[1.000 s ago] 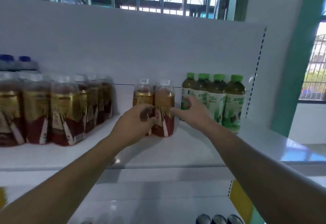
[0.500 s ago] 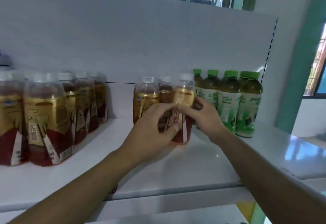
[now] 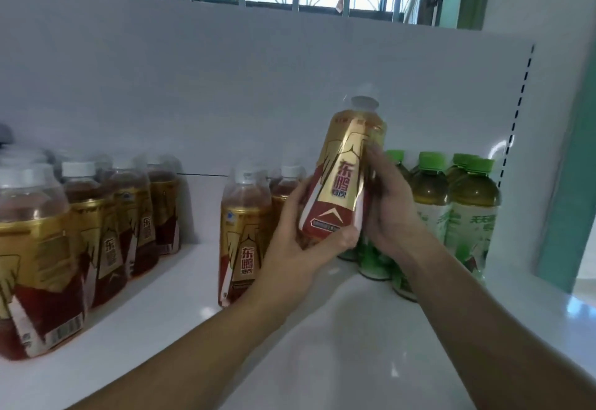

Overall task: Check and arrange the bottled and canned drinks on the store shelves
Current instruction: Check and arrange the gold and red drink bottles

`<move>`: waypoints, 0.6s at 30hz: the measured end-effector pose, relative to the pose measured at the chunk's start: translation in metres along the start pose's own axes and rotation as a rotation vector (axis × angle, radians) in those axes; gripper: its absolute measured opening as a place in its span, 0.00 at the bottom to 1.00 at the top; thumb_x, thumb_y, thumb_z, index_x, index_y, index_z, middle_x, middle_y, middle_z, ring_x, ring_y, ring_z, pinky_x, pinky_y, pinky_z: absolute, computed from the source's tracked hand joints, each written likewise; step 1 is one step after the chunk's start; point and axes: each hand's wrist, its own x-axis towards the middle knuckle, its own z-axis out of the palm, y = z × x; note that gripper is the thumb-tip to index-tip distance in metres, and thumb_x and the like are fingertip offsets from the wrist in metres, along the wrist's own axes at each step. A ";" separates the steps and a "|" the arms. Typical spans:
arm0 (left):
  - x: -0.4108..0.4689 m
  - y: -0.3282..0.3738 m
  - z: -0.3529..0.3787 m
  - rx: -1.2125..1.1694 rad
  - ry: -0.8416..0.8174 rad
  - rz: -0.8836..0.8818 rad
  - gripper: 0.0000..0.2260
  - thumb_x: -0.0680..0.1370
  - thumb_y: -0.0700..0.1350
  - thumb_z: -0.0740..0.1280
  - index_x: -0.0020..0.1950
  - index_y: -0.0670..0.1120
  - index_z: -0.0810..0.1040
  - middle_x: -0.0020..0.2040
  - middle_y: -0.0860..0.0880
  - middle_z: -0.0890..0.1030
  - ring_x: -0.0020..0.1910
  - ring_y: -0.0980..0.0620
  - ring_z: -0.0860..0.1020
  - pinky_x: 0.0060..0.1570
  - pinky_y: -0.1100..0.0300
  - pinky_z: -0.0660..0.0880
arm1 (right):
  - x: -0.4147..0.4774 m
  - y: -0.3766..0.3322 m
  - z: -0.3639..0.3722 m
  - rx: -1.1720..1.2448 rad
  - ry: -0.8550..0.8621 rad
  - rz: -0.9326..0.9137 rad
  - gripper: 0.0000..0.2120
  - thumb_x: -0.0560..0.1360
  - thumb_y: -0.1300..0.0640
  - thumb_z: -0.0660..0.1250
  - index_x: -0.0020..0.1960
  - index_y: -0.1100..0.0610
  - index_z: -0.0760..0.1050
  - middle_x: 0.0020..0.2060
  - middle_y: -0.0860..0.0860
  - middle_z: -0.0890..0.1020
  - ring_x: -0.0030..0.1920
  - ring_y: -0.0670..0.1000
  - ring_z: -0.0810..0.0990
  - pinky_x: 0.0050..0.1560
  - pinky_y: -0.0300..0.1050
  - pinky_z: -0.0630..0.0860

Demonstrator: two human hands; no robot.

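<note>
Half a second ago the gold-and-red energy drink bottle stood on the shelf. Now it is lifted clear, in front of the green-capped tea bottles near the shelf's right end. The left hand grips its base and the right hand curls round its side. Its top leans right, pale cap uppermost, label facing the camera.

"东鹏" in red on the raised bottle and one shelved bottle
</note>
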 end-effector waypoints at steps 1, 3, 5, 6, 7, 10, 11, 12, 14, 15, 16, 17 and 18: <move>-0.002 -0.005 -0.001 -0.052 -0.023 -0.033 0.32 0.70 0.44 0.78 0.69 0.62 0.70 0.61 0.55 0.81 0.58 0.59 0.81 0.50 0.64 0.79 | -0.001 0.002 -0.004 0.050 -0.041 0.047 0.32 0.68 0.42 0.74 0.65 0.60 0.77 0.54 0.59 0.84 0.53 0.58 0.84 0.53 0.55 0.80; -0.005 -0.010 -0.002 -0.215 -0.058 -0.127 0.31 0.68 0.43 0.77 0.69 0.55 0.73 0.59 0.49 0.83 0.58 0.48 0.82 0.51 0.55 0.81 | -0.005 0.001 -0.009 0.084 -0.088 0.120 0.34 0.62 0.41 0.78 0.63 0.58 0.81 0.57 0.58 0.84 0.55 0.57 0.84 0.55 0.56 0.80; -0.005 -0.012 -0.004 -0.296 -0.066 -0.176 0.31 0.66 0.45 0.75 0.69 0.52 0.74 0.58 0.47 0.84 0.57 0.44 0.83 0.53 0.51 0.81 | -0.008 -0.001 -0.009 0.045 -0.046 0.137 0.47 0.55 0.41 0.84 0.69 0.59 0.75 0.59 0.59 0.83 0.55 0.58 0.84 0.53 0.56 0.80; -0.006 -0.013 -0.004 -0.268 -0.062 -0.175 0.31 0.66 0.47 0.75 0.69 0.52 0.73 0.58 0.48 0.84 0.58 0.45 0.83 0.55 0.51 0.81 | -0.010 -0.003 -0.007 0.031 -0.010 0.117 0.48 0.56 0.43 0.84 0.71 0.59 0.73 0.58 0.59 0.83 0.54 0.58 0.85 0.52 0.55 0.81; -0.008 -0.013 -0.003 -0.190 -0.056 -0.161 0.32 0.67 0.50 0.75 0.70 0.54 0.72 0.59 0.51 0.84 0.58 0.48 0.82 0.57 0.52 0.80 | -0.013 -0.004 -0.006 0.005 0.031 0.066 0.44 0.59 0.46 0.83 0.71 0.58 0.72 0.56 0.58 0.84 0.52 0.57 0.85 0.51 0.54 0.82; -0.010 -0.014 0.002 -0.007 -0.020 -0.099 0.31 0.67 0.54 0.77 0.67 0.63 0.70 0.57 0.59 0.83 0.58 0.55 0.82 0.57 0.56 0.79 | -0.019 -0.005 0.000 -0.087 0.133 -0.079 0.30 0.64 0.51 0.81 0.63 0.50 0.74 0.51 0.53 0.86 0.51 0.54 0.86 0.54 0.56 0.83; -0.010 -0.015 0.003 -0.026 0.000 -0.099 0.31 0.66 0.52 0.78 0.67 0.61 0.72 0.57 0.57 0.83 0.57 0.54 0.82 0.55 0.57 0.80 | -0.020 -0.005 0.001 -0.079 0.127 -0.086 0.29 0.64 0.51 0.80 0.62 0.48 0.74 0.51 0.52 0.86 0.51 0.54 0.86 0.54 0.57 0.83; -0.009 -0.016 0.004 -0.090 0.013 -0.123 0.29 0.66 0.51 0.77 0.66 0.57 0.75 0.56 0.53 0.84 0.56 0.52 0.83 0.52 0.57 0.81 | -0.021 -0.006 0.002 -0.038 0.106 -0.071 0.29 0.65 0.51 0.78 0.64 0.49 0.74 0.51 0.53 0.86 0.50 0.55 0.86 0.53 0.56 0.83; -0.009 -0.012 0.003 -0.293 -0.012 -0.213 0.21 0.68 0.51 0.73 0.61 0.50 0.81 0.53 0.46 0.85 0.49 0.47 0.84 0.43 0.57 0.82 | -0.022 -0.010 0.001 0.111 0.001 0.007 0.31 0.66 0.50 0.75 0.68 0.56 0.74 0.52 0.57 0.85 0.49 0.56 0.86 0.49 0.53 0.83; -0.010 -0.010 0.002 -0.375 -0.054 -0.254 0.19 0.68 0.53 0.70 0.56 0.47 0.85 0.51 0.43 0.85 0.44 0.45 0.84 0.40 0.57 0.82 | -0.022 -0.011 0.000 0.162 -0.066 0.047 0.30 0.66 0.49 0.74 0.66 0.59 0.76 0.51 0.58 0.85 0.49 0.56 0.86 0.48 0.52 0.83; -0.011 -0.010 0.001 -0.410 -0.104 -0.292 0.19 0.68 0.56 0.69 0.52 0.47 0.86 0.50 0.41 0.85 0.42 0.43 0.84 0.38 0.56 0.82 | -0.022 -0.011 -0.002 0.187 -0.115 0.077 0.26 0.66 0.49 0.74 0.61 0.60 0.79 0.50 0.58 0.85 0.48 0.55 0.86 0.48 0.52 0.83; -0.013 -0.009 0.000 -0.412 -0.143 -0.329 0.21 0.67 0.58 0.69 0.52 0.47 0.87 0.50 0.39 0.85 0.42 0.42 0.84 0.39 0.55 0.82 | -0.022 -0.009 -0.004 0.193 -0.122 0.103 0.24 0.66 0.49 0.74 0.58 0.60 0.81 0.49 0.58 0.86 0.47 0.55 0.86 0.47 0.52 0.84; -0.013 -0.008 0.001 -0.384 -0.147 -0.358 0.22 0.68 0.60 0.69 0.54 0.47 0.86 0.52 0.38 0.84 0.45 0.40 0.84 0.42 0.55 0.82 | -0.022 -0.009 -0.002 0.186 -0.092 0.119 0.24 0.67 0.50 0.74 0.60 0.60 0.80 0.48 0.58 0.86 0.46 0.55 0.86 0.46 0.51 0.84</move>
